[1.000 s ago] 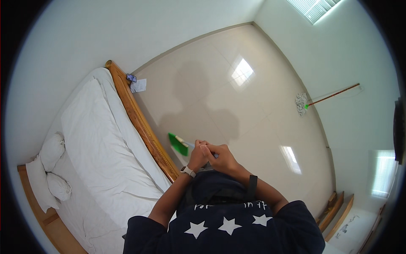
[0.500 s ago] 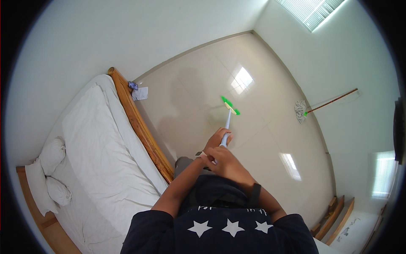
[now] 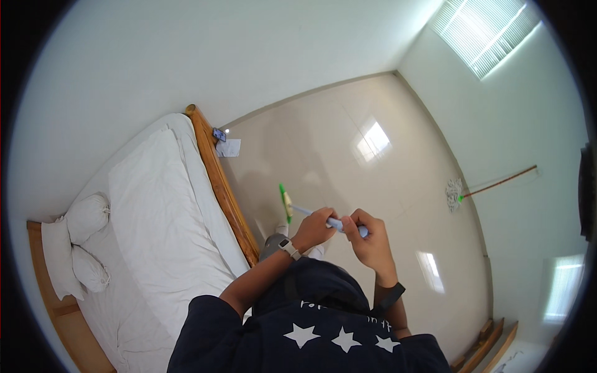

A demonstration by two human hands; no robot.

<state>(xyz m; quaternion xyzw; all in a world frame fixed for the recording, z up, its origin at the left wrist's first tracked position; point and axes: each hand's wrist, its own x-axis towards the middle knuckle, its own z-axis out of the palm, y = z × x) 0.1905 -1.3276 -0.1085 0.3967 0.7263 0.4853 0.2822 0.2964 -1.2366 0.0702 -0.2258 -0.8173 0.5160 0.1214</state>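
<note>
A broom with a green and cream head [image 3: 286, 203] and a pale blue handle slants across in front of me. My left hand [image 3: 314, 228], with a watch at its wrist, is wrapped round the middle of the handle. Farther right, my right hand [image 3: 371, 241] grips the handle near its top end, thumb along it; a black band circles that wrist. The broom head is just above or on the tiled floor, beside the wooden bed frame and close to my feet; contact cannot be made out.
On my left stands a bed with a white sheet [image 3: 158, 186] and a carved wooden footboard [image 3: 214, 177]. A phone [image 3: 219, 134] and paper [image 3: 229, 148] lie past its corner. A mop [image 3: 455, 194] leans at the right wall. Wooden pieces [image 3: 482, 348] are at lower right.
The broom head has swung left and nearer, toward the bed and my feet. My right hand has moved right with the handle's top end, and the view has shifted slightly.
</note>
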